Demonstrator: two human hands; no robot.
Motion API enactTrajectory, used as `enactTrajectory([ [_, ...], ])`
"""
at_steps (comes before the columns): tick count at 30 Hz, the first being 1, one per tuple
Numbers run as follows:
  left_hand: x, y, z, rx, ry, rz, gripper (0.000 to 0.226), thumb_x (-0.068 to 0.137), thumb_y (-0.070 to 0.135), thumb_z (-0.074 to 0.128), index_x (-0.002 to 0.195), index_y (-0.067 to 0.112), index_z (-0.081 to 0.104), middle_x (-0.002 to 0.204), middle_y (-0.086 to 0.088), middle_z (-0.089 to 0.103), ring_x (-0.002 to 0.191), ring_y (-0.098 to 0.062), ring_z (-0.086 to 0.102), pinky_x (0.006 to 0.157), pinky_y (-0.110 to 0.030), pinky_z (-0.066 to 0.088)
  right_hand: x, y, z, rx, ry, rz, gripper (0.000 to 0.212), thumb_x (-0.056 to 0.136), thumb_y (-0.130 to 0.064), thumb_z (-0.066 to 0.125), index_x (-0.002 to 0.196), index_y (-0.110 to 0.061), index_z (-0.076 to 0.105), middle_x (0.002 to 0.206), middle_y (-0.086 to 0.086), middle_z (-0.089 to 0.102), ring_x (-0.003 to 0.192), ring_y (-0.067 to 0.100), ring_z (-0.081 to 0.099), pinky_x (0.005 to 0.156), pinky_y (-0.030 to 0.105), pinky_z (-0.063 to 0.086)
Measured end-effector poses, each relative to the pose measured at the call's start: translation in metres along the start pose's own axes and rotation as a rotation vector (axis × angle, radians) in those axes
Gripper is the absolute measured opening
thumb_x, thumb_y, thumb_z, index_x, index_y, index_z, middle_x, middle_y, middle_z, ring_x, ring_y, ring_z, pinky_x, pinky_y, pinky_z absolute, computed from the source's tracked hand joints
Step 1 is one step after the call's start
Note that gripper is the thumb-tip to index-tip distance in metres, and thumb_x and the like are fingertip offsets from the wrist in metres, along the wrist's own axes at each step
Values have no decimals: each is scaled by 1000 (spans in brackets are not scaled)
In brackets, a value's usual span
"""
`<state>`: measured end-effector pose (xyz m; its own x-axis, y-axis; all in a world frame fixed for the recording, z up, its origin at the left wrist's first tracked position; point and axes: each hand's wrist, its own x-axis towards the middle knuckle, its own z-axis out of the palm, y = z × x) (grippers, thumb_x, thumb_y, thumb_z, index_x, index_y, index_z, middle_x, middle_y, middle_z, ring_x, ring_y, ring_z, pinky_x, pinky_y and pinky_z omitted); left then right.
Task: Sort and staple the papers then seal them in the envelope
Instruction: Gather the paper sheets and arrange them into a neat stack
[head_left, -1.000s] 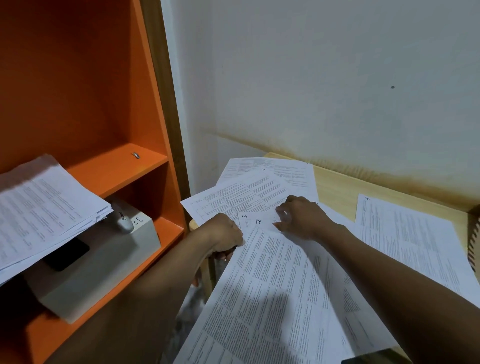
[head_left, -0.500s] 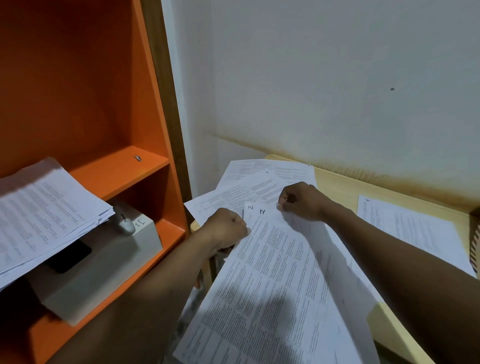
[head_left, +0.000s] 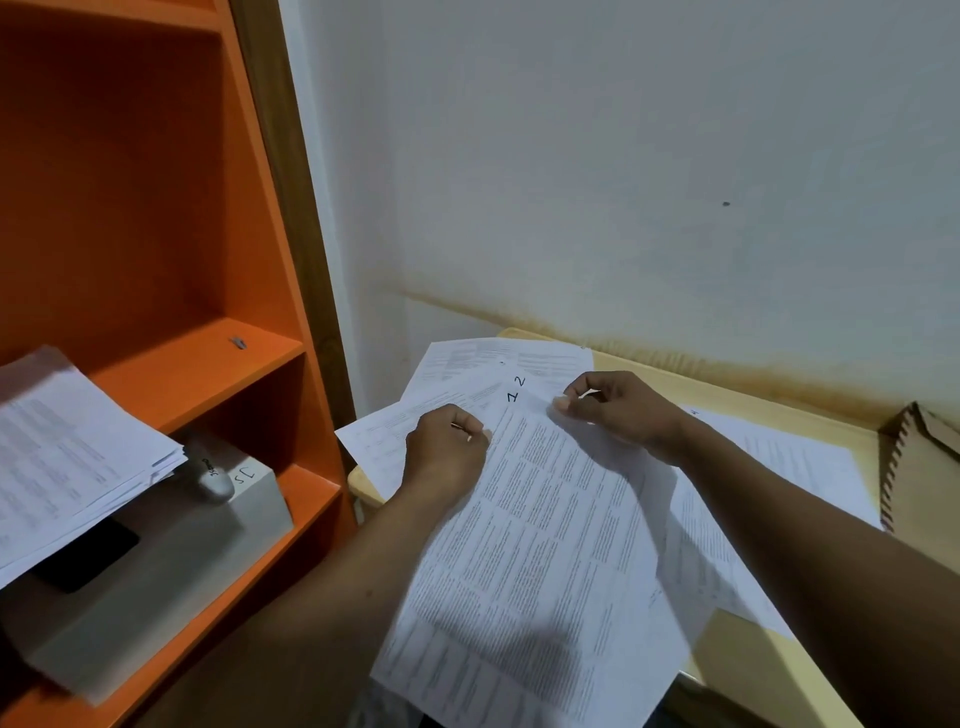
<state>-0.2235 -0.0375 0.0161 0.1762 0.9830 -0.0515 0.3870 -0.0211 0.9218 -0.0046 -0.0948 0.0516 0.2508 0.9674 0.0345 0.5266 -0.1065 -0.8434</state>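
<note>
Both grips sit at the far end of the top sheet (head_left: 540, 519): left hand (head_left: 444, 449) curled on its left edge, right hand (head_left: 621, 410) pinching the top corner. The sheet's long axis runs back toward the person, overhanging the desk (head_left: 748, 665), with other papers (head_left: 467, 358) underneath.
</note>
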Motion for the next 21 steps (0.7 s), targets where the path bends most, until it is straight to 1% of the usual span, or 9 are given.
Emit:
enactTrajectory([
  [4,0,-2,0,-15,-14,-4,11,90,25,77,95,26,67,84,3,72,83,-14,67,66,-25,45,5,3,5,-68,31,-25,16,88,-21,76,87,-6,70,60,-2,59,50,6,51,54,15,44],
  [6,1,-4,-3,-1,-37,23,8,91,28,76,98,28,71,86,2,74,85,-15,69,66,-24,48,8,7,8,-90,28,-34,15,89,-21,74,81,-9,72,63,-4,61,54,5,53,59,18,46],
  [8,3,-5,-6,2,-40,46,4,92,31,76,91,27,75,88,3,75,86,-13,69,71,-25,51,9,10,10,-108,19,-48,22,92,-21,71,76,-6,70,66,-4,61,59,6,52,65,23,46],
  [10,7,-6,-8,-8,-33,67,12,91,34,78,83,26,76,89,2,75,85,-14,69,74,-29,54,9,11,12,-107,6,-53,33,95,-22,67,72,1,65,63,-4,59,59,7,51,66,26,46],
  [12,9,-7,-8,-32,-54,76,14,89,34,80,81,23,77,89,-1,76,85,-16,70,75,-32,55,8,11,15,-94,-2,-59,36,95,-23,66,65,-3,62,58,-7,58,57,6,50,66,27,46],
  [14,8,-6,-6,-84,-90,59,13,87,29,82,81,19,77,88,-2,77,87,-18,72,78,-32,56,9,11,18,-80,4,-73,34,93,-23,70,61,-11,64,57,-12,56,58,6,48,66,27,44],
  [18,8,-7,-2,-174,-90,11,11,84,18,85,83,11,77,89,-9,78,90,-25,75,85,-37,59,11,12,23,-61,32,-86,30,93,-21,71,63,-19,69,59,-12,58,60,7,47,68,29,43],
  [19,8,-9,-2,-202,-89,-4,10,83,15,86,83,10,77,90,-12,78,91,-28,75,88,-38,60,11,13,23,-59,40,-91,26,93,-21,71,67,-20,71,61,-10,60,61,7,48,69,29,44],
  [21,10,-13,-2,-252,-96,-32,9,81,10,87,83,10,78,90,-13,79,91,-29,76,94,-45,61,11,15,25,-57,59,-96,12,93,-22,71,83,-20,77,65,-3,63,62,10,48,68,29,43],
])
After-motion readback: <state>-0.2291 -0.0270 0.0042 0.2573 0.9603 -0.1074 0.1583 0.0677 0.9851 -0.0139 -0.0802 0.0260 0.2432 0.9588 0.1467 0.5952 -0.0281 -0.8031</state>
